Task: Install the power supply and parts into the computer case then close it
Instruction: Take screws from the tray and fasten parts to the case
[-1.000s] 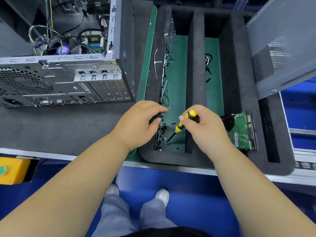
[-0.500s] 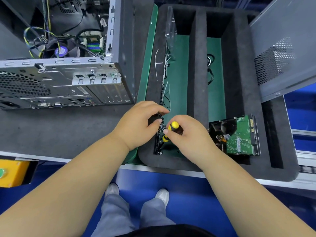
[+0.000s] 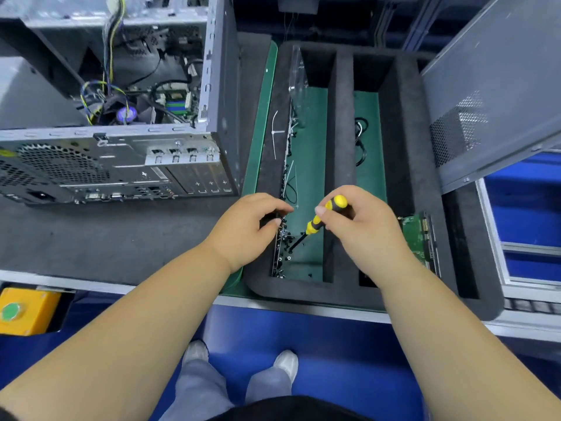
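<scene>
Your right hand (image 3: 361, 226) grips the yellow-black screwdriver (image 3: 315, 223) | your left hand (image 3: 252, 223) pinches among small screws (image 3: 283, 253) in the foam tray (image 3: 343, 147)

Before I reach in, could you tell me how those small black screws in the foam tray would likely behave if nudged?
The small black screws look tiny and loose, so they would probably scatter or roll on the smooth green floor. The foam tray walls should likely contain them.
</scene>
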Motion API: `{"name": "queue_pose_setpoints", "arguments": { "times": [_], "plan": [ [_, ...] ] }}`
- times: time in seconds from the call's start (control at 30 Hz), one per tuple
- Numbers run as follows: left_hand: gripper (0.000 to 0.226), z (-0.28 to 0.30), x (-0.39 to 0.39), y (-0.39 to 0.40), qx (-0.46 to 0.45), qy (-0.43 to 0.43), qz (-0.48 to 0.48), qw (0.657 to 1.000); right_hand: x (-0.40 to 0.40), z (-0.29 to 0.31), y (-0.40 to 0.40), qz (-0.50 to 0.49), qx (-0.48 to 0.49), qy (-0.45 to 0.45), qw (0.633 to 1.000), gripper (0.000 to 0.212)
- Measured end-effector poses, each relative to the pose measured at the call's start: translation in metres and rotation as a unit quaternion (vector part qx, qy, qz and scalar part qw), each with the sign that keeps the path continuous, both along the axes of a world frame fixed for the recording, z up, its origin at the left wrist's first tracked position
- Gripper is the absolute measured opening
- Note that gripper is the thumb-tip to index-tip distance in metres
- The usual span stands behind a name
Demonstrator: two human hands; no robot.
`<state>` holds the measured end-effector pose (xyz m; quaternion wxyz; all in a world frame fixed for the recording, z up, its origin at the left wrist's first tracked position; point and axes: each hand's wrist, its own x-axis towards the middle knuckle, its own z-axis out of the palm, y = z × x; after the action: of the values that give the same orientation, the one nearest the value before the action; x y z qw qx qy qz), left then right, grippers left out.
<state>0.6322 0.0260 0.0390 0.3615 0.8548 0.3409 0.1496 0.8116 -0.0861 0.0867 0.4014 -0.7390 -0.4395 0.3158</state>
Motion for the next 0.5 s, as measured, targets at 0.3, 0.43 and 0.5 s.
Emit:
{"name": "queue_pose_setpoints", "arguments": {
  "times": [0.3,0.43,0.5],
  "plan": [
    [0.028,0.036,0.015,-0.021,-0.293,-0.064,0.033,0.953,0.035,0.050,-0.015,-0.148,0.109,0.176,0.967,0.012],
    [0.019,0.056,0.024,-0.024,-0.339,-0.120,0.029,0.933,0.041,0.067,-0.022,-0.165,0.141,0.211,0.953,0.015],
    [0.018,0.062,0.026,-0.024,-0.354,-0.141,0.042,0.924,0.041,0.073,-0.024,-0.171,0.150,0.227,0.947,0.014]
  ]
}}
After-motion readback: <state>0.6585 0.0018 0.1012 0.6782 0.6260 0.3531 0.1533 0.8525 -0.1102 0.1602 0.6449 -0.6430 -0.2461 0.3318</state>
